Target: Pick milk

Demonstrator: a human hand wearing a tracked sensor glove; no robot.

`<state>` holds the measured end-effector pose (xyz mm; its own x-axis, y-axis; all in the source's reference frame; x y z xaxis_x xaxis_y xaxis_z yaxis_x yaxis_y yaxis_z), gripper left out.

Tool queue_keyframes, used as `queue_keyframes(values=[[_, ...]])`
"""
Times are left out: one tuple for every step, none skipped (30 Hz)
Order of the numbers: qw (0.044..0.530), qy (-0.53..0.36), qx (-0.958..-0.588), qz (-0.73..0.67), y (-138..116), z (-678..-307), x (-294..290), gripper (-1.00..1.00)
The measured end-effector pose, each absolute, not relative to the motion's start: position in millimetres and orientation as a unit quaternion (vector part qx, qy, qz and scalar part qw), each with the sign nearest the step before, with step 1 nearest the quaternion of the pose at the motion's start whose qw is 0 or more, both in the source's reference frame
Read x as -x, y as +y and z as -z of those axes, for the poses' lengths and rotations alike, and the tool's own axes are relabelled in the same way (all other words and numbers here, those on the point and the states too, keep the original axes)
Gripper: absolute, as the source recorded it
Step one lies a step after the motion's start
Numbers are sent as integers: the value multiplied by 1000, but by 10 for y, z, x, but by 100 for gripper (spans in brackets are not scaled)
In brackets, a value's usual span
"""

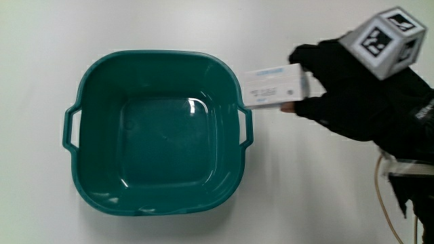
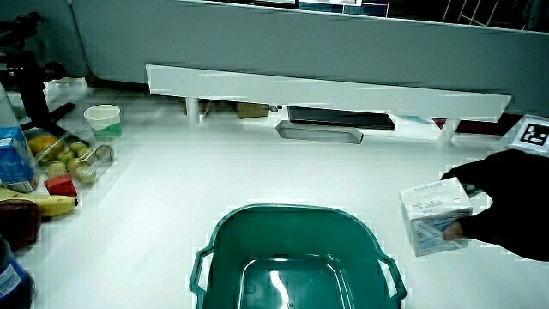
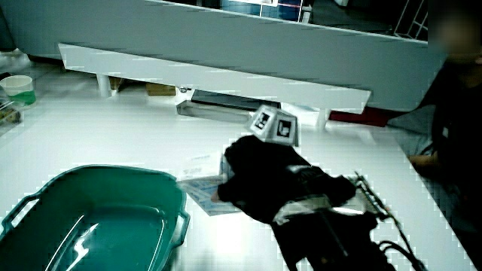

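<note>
1. Gloved hand clamped around the milk carton, thumb under, fingers over (cube on its back).
2. Carton held just beside the teal basin, at its handle, near the rim.

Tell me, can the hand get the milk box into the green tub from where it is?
Probably yes. The hand already has the milk box in its grip, right beside the green tub, which is open on top with nothing between them.

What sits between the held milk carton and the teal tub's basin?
Only the teal plastic tub's side handle; main view shows the white milk carton overlapping it.
</note>
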<state>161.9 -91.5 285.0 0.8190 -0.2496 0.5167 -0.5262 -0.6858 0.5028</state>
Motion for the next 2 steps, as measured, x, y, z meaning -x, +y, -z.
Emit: queue_keyframes(values=[[329, -228, -894, -201, -920, -2829, -1561, 100], [306, -267, -897, -176, -908, -2731, -1458, 100]])
